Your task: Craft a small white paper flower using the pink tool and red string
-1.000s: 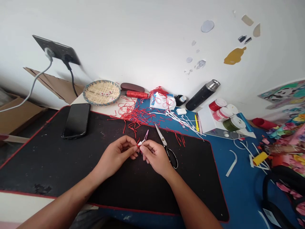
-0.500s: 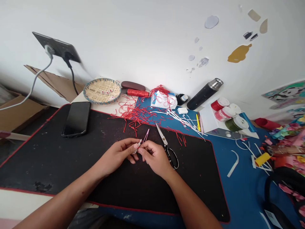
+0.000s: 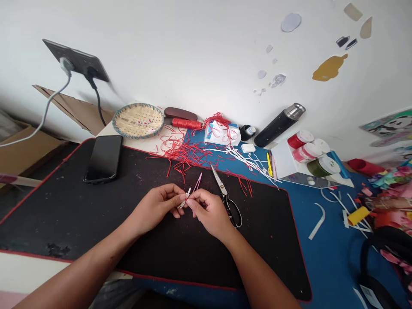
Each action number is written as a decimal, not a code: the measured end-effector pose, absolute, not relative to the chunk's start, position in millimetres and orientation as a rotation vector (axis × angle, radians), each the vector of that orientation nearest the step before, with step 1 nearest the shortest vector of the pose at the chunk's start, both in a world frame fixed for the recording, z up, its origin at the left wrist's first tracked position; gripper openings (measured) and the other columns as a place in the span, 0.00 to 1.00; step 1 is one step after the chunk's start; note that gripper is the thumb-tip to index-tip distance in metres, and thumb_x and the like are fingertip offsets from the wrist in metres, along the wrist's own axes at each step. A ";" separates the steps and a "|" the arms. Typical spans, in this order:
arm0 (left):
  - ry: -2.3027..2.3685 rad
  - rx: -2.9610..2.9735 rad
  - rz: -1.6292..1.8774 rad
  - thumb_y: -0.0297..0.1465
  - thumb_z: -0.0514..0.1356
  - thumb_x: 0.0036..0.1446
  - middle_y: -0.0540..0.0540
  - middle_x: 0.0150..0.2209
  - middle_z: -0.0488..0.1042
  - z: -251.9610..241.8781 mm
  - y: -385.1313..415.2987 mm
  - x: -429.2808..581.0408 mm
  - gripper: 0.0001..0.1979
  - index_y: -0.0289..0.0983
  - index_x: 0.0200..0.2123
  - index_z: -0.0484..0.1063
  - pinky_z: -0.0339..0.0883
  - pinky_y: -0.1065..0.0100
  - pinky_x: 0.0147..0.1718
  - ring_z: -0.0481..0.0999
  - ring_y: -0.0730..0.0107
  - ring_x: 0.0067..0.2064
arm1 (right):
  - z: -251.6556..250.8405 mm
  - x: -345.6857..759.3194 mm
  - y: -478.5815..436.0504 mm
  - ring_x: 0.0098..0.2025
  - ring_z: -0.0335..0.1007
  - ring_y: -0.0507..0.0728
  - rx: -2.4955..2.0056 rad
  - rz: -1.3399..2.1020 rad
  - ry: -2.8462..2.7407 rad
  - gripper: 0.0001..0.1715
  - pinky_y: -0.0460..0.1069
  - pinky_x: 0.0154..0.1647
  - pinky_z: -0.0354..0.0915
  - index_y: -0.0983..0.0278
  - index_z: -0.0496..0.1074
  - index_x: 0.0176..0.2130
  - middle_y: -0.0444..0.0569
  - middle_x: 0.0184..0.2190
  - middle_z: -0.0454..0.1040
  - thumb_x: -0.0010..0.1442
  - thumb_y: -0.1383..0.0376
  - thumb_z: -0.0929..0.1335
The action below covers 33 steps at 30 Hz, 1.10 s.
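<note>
Both my hands are raised over the black desk mat [image 3: 64, 214], close together. My left hand [image 3: 156, 207] and my right hand [image 3: 207, 211] pinch a small white strip [image 3: 185, 201] bound with red thread at its middle. A thin pink strip [image 3: 197, 182] sticks up from between my fingers. Steel scissors with black handles [image 3: 225, 199] lie open just right of my right hand, not touching it. Loose red thread scraps [image 3: 183, 153] lie in a tangle beyond my hands. My fingers hide part of the white strip.
A black phone [image 3: 103, 159] lies on the mat at left. Along the wall stand a woven basket [image 3: 138, 121], a red thread spool [image 3: 186, 123], a black thermos [image 3: 279, 131] and paint jars [image 3: 301, 143]. Coloured paper scraps [image 3: 389, 206] pile up at right.
The whole scene has drifted slightly as my head moved. My hands have turned the white strip, so its lower end now points down and left, and less red shows at its tip.
</note>
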<state>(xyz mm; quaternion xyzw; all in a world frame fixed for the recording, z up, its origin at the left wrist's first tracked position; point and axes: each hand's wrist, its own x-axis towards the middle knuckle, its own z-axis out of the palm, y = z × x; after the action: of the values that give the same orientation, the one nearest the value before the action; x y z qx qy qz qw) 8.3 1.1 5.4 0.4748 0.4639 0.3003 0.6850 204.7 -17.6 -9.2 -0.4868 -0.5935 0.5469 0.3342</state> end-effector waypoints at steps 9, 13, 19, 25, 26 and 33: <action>1.033 1.058 0.676 0.48 0.70 0.56 0.47 0.30 0.81 -0.1 0.3 7.1 0.19 0.37 0.34 0.79 0.76 0.65 0.32 0.81 0.63 0.32 | -8.5 204.8 -17.7 0.25 0.71 0.51 -1.285 1.427 -1.543 0.09 0.45 0.28 0.63 0.62 0.74 0.37 0.42 0.25 0.74 0.68 0.59 0.69; 1.061 1.134 0.653 0.47 0.68 0.58 0.46 0.30 0.81 0.4 -0.5 6.3 0.17 0.37 0.35 0.80 0.76 0.65 0.34 0.81 0.62 0.33 | -10.7 205.5 -18.4 0.25 0.71 0.51 -1.278 1.425 -1.560 0.09 0.46 0.28 0.63 0.61 0.74 0.38 0.41 0.25 0.74 0.69 0.59 0.69; 1.128 1.237 0.667 0.47 0.63 0.63 0.48 0.28 0.78 2.3 -0.7 5.1 0.18 0.37 0.34 0.77 0.73 0.65 0.31 0.77 0.64 0.29 | -9.6 206.0 -18.2 0.25 0.69 0.51 -1.273 1.445 -1.565 0.10 0.45 0.27 0.61 0.62 0.74 0.38 0.40 0.24 0.72 0.70 0.59 0.68; 1.160 1.252 0.685 0.48 0.61 0.64 0.48 0.27 0.77 2.6 -0.6 5.4 0.19 0.37 0.33 0.75 0.72 0.66 0.30 0.76 0.65 0.28 | -6.8 207.9 -18.8 0.23 0.65 0.50 -1.238 1.434 -1.615 0.11 0.44 0.26 0.59 0.62 0.74 0.38 0.39 0.22 0.69 0.71 0.60 0.67; 1.169 1.253 0.689 0.48 0.61 0.64 0.48 0.27 0.76 2.5 -0.6 5.4 0.19 0.38 0.33 0.75 0.71 0.66 0.30 0.75 0.65 0.28 | -6.7 208.2 -18.9 0.23 0.65 0.50 -1.229 1.424 -1.635 0.11 0.44 0.27 0.60 0.62 0.74 0.38 0.38 0.22 0.69 0.71 0.60 0.67; 1.164 1.232 0.731 0.50 0.64 0.61 0.51 0.26 0.73 3.4 0.6 6.2 0.20 0.37 0.32 0.76 0.68 0.70 0.26 0.71 0.69 0.27 | -9.8 208.2 -18.7 0.23 0.66 0.50 -1.241 1.439 -1.569 0.11 0.44 0.26 0.60 0.63 0.74 0.38 0.39 0.22 0.69 0.70 0.58 0.68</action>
<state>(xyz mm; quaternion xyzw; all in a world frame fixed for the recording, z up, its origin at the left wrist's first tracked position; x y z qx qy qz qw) 6.2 0.6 3.4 0.5322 0.5029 0.3156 0.6036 208.2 -18.7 -9.8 -0.4750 -0.6004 0.5509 0.3323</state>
